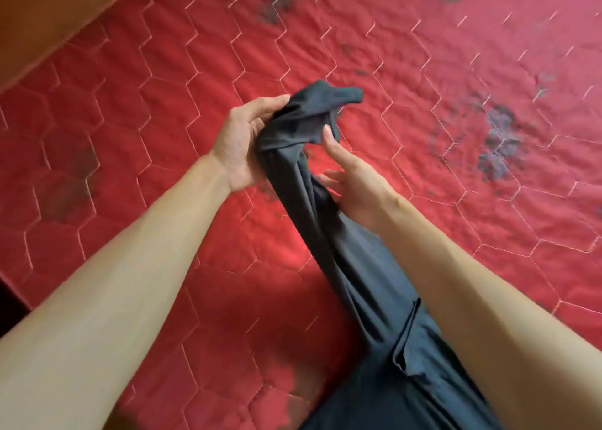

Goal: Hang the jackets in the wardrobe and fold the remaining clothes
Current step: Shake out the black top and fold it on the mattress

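Note:
A dark grey garment (pixel 351 266) stretches from the bottom right of the view up to the middle, bunched and twisted along its length. My left hand (pixel 242 143) grips its crumpled upper end, thumb on top of the cloth. My right hand (pixel 351 182) lies just right of the cloth with fingers straight, one fingertip touching the bunched end and the palm against the twisted part. The garment hangs above a red quilted bedcover (pixel 163 110). A seam and a small opening show on the cloth near the bottom.
The red bedcover with a hexagon stitch pattern and dark flower prints (pixel 498 143) fills nearly the whole view. A brown wooden bed edge (pixel 49 16) runs along the top left corner.

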`<move>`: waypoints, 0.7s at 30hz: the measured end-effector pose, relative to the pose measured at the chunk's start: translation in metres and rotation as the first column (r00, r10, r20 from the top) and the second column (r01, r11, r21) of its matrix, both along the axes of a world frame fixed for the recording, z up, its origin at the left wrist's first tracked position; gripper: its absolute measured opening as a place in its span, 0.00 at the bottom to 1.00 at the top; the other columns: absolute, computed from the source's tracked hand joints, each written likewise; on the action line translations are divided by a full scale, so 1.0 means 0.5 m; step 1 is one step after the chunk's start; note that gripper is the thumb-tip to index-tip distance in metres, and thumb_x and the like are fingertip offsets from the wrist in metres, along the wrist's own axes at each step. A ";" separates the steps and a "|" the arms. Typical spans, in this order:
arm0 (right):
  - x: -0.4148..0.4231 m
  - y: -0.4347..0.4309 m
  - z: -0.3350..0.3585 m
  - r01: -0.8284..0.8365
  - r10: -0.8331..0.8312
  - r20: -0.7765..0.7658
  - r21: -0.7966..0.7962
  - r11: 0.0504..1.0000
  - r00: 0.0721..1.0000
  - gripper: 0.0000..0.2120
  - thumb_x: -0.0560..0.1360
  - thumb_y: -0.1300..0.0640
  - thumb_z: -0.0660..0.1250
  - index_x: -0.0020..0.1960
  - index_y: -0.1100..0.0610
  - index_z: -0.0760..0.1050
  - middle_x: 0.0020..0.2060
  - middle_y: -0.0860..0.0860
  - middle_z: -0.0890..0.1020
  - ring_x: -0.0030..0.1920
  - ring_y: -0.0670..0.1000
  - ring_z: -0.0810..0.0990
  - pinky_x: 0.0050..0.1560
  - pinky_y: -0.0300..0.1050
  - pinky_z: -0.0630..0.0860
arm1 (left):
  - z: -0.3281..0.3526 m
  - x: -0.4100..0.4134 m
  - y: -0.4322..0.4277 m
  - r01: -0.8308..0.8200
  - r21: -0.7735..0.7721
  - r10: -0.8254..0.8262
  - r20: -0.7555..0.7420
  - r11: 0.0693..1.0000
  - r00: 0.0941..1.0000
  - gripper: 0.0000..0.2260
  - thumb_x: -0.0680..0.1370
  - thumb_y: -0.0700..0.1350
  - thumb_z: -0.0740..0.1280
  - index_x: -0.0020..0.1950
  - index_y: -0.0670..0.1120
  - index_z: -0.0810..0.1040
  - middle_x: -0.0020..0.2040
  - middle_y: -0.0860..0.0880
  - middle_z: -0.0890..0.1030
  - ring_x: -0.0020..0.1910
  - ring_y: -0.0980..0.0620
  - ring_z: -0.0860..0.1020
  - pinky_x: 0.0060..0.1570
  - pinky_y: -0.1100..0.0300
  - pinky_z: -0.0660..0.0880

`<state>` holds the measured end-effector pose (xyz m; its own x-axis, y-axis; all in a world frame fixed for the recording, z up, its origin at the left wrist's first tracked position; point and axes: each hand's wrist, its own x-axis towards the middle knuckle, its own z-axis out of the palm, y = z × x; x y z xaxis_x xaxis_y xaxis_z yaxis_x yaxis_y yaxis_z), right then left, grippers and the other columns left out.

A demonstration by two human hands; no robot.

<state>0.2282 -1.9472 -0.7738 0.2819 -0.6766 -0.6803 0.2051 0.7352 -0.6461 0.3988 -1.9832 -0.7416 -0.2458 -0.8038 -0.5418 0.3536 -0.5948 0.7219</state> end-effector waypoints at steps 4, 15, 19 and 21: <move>0.016 -0.030 0.039 0.073 -0.069 0.178 -0.014 0.997 0.982 0.15 0.73 0.51 0.70 0.58 0.55 0.78 0.49 0.51 0.85 0.45 0.48 0.85 0.50 0.41 0.80 | 0.027 0.038 -0.006 0.086 -0.009 -0.086 -0.050 0.996 0.995 0.11 0.77 0.49 0.64 0.46 0.42 0.81 0.41 0.46 0.82 0.42 0.47 0.81 0.48 0.57 0.78; -0.135 0.034 0.217 0.020 -0.221 -0.323 -0.525 0.851 0.920 0.12 0.81 0.51 0.66 0.43 0.58 0.78 0.31 0.48 0.79 0.32 0.46 0.77 0.32 0.38 0.75 | -0.010 0.001 0.032 0.304 0.008 -0.293 0.296 0.953 0.909 0.14 0.77 0.52 0.69 0.62 0.50 0.81 0.56 0.49 0.83 0.57 0.50 0.79 0.68 0.47 0.70; -0.317 0.163 0.248 0.223 -0.465 -0.304 -0.585 0.780 0.831 0.10 0.82 0.56 0.63 0.43 0.56 0.77 0.29 0.48 0.76 0.28 0.46 0.72 0.29 0.37 0.72 | -0.042 -0.088 0.087 0.343 0.073 -0.334 0.485 0.936 0.808 0.11 0.77 0.50 0.70 0.59 0.52 0.82 0.58 0.48 0.84 0.61 0.50 0.80 0.68 0.45 0.71; -0.414 0.251 0.260 0.287 -0.549 -0.355 -0.574 0.767 0.757 0.08 0.82 0.58 0.63 0.49 0.53 0.80 0.31 0.44 0.79 0.30 0.43 0.74 0.30 0.34 0.72 | -0.059 -0.140 0.125 0.379 0.129 -0.386 0.532 0.916 0.754 0.13 0.77 0.49 0.71 0.61 0.50 0.81 0.58 0.46 0.84 0.60 0.48 0.80 0.67 0.46 0.72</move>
